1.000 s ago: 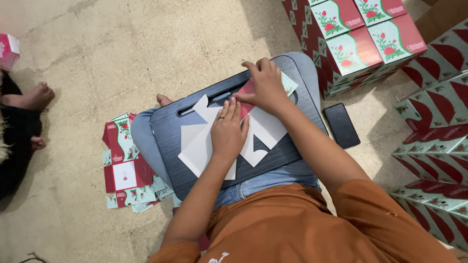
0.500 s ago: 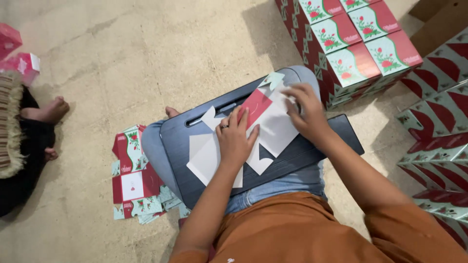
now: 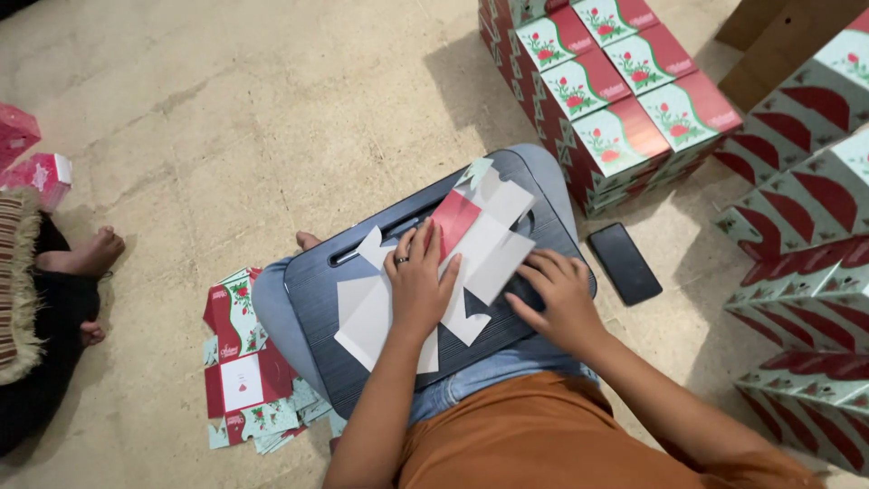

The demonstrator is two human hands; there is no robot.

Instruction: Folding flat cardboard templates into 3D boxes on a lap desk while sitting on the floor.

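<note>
Right hand slid down off the carton flap since half a second ago; left hand has stayed flat on it.

The right hand (image 3: 563, 294) now rests with fingers spread on the dark ribbed lap tray (image 3: 312, 294), just beside the flat white-and-red die-cut cardboard box blank (image 3: 484, 237), gripping nothing. The left hand (image 3: 421, 285), fingers splayed, presses on the blank's middle. The blank lies unfolded across the tray on the person's lap, white inside up, one red panel folded over, a mint tab at the far end. With only one palm pinning it, the blank could likely skid on the sloping tray, or a flap could spring back and crease crookedly.
</note>
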